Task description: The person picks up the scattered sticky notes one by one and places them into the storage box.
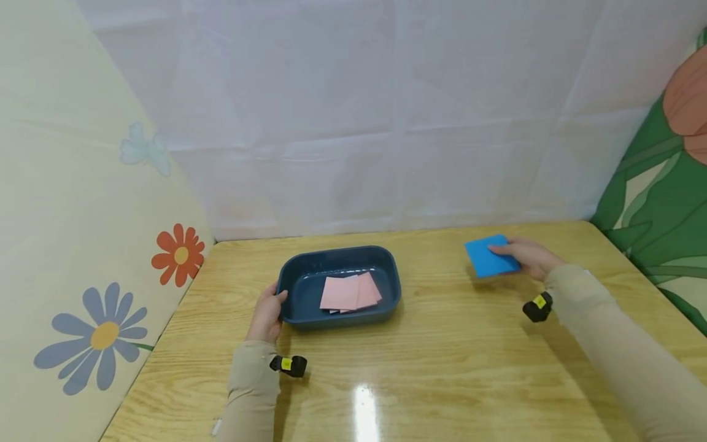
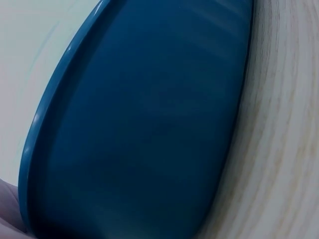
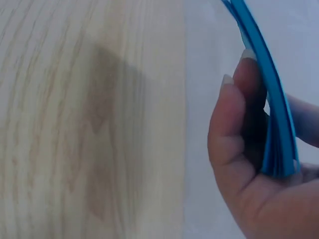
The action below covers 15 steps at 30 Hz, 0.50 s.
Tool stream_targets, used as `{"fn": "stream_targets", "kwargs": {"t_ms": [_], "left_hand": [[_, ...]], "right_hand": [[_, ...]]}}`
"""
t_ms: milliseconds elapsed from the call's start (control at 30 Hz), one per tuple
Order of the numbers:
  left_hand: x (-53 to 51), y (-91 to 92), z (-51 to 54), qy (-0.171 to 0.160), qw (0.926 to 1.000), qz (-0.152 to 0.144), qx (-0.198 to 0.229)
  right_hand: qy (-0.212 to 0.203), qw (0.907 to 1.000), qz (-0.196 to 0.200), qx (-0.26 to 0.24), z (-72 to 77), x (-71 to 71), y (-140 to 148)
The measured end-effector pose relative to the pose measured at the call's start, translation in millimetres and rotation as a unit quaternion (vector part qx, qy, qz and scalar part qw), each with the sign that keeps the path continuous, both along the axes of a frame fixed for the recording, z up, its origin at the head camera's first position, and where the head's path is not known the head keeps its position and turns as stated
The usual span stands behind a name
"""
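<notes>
My left hand (image 1: pixel 266 316) grips the left end of a dark blue rectangular dish (image 1: pixel 301 294), with the thumb over its rim. Inside the dish lie several pink square papers (image 1: pixel 339 293), overlapping, and a bit of white shows beneath them. The dish's outer wall (image 2: pixel 144 109) fills most of the left wrist view. Over the right part of the table, my right hand (image 1: pixel 527 255) pinches a stack of blue square papers (image 1: pixel 488 264), thumb on top. Seen edge-on in the right wrist view, the blue stack (image 3: pixel 279 114) has several layers and bends slightly.
The dish stands on a wood-grain table (image 1: pixel 442 368). A white cloth (image 1: pixel 353 123) hangs behind the table. Panels printed with flowers stand at left and right. A small white thing (image 1: pixel 216 426) lies beside the left forearm.
</notes>
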<state>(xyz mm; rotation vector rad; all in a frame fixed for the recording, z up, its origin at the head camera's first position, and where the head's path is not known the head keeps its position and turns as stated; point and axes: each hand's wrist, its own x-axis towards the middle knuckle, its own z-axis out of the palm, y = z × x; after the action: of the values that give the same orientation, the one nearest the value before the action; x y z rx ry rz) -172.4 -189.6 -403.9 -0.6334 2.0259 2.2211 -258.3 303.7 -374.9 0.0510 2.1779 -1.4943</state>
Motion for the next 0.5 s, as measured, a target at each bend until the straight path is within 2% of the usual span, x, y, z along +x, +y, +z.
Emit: {"fn": "stream_targets", "kwargs": {"t_ms": [233, 500], "left_hand": [[0.0, -0.3, -1.0, 0.004, 1.0, 0.0, 0.0], [-0.3, 0.6, -0.4, 0.012, 0.9999, 0.001, 0.003]], "right_hand": [[0.006, 0.9991, 0.041, -0.013, 12.5, 0.3, -9], [0.011, 0.9957, 0.091, 0.012, 20.4, 3.9, -18]]}}
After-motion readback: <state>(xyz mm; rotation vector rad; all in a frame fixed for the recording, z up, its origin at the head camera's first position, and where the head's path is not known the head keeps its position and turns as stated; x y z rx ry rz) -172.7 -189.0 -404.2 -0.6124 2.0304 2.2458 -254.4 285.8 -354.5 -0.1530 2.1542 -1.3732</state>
